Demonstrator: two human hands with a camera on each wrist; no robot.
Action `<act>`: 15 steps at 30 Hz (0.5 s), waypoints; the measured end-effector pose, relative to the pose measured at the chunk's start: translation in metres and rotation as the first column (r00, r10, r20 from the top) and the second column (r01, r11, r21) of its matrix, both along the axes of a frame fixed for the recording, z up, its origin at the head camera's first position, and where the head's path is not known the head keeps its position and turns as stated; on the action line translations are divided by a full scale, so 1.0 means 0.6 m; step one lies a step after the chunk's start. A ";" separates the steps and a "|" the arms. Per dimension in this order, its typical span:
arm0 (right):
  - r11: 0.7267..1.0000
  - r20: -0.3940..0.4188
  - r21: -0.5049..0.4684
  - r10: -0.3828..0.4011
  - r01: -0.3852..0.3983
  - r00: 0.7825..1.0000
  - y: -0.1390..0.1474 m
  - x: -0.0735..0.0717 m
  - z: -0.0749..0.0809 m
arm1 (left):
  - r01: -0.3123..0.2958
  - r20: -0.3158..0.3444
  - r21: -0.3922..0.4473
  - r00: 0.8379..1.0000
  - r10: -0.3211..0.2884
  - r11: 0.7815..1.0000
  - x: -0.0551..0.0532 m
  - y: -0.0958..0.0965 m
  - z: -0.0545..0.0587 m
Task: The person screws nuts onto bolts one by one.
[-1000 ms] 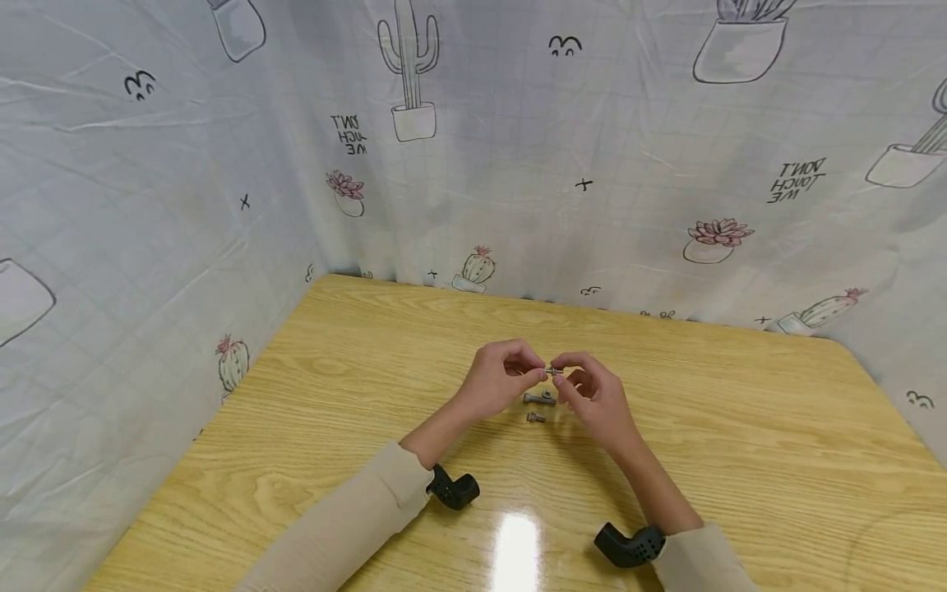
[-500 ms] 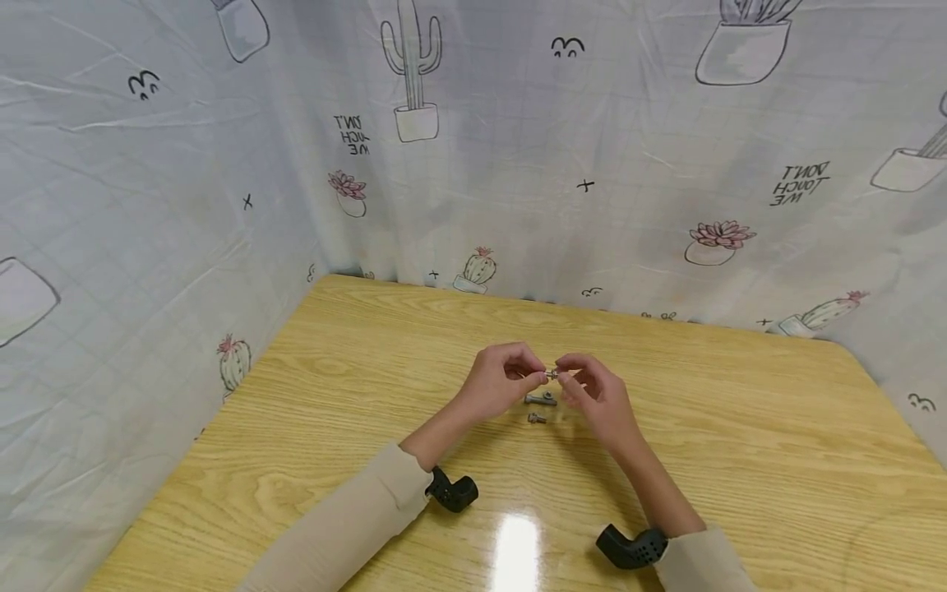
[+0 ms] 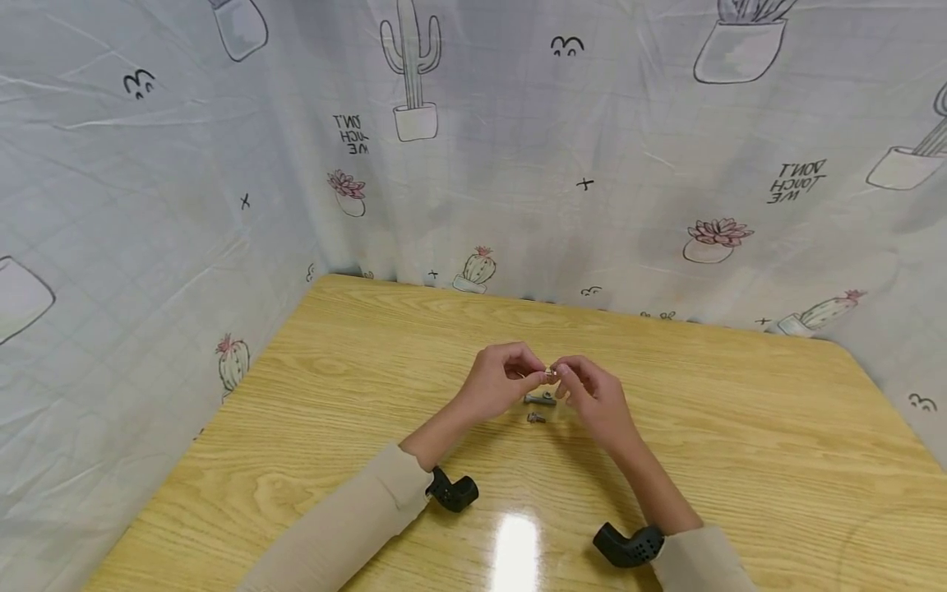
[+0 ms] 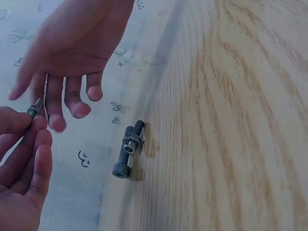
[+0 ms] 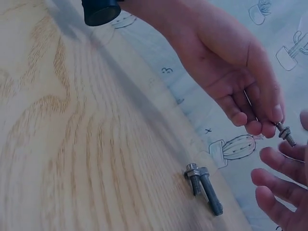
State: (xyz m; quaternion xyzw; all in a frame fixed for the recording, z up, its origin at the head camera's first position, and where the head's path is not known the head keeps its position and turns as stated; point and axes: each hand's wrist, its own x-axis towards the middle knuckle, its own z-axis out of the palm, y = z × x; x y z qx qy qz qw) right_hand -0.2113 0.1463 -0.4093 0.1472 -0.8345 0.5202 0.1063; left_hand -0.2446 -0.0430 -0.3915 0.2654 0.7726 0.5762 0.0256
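My left hand (image 3: 503, 380) pinches a small bolt (image 4: 36, 107) between thumb and fingertips, above the table. A nut (image 5: 285, 132) sits partway along its shank, and the bolt's free end points toward my right hand (image 3: 598, 403). That hand's thumb and forefinger stand apart around the bolt's end in the right wrist view, its other fingers loosely bent. Below the hands lie a long dark socket-head bolt (image 4: 121, 167) and a shorter bolt (image 5: 194, 178) with a nut on it. In the head view a nut (image 3: 547, 395) shows against the long bolt.
The wood-grain table (image 3: 385, 353) reaches a pale curtain (image 3: 518, 164) printed with cacti at the back and left. Black wrist cameras (image 3: 453, 491) sit on both forearms, low over the tabletop.
The right hand's thumb and forefinger have shifted about the bolt, first slightly right, then back left. My left hand keeps its pinch almost still, and the bolts on the table have not moved.
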 end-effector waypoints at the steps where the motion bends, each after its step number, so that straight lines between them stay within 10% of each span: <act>1: 1.000 0.005 -0.006 0.005 -0.005 1.000 0.000 0.000 0.000 | -0.001 0.000 0.000 1.000 0.001 1.000 0.000 0.000 0.000; 15: 1.000 0.007 -0.008 -0.010 0.010 1.000 -0.003 -0.001 0.003 | 0.003 0.006 0.024 1.000 -0.003 1.000 0.001 0.001 0.002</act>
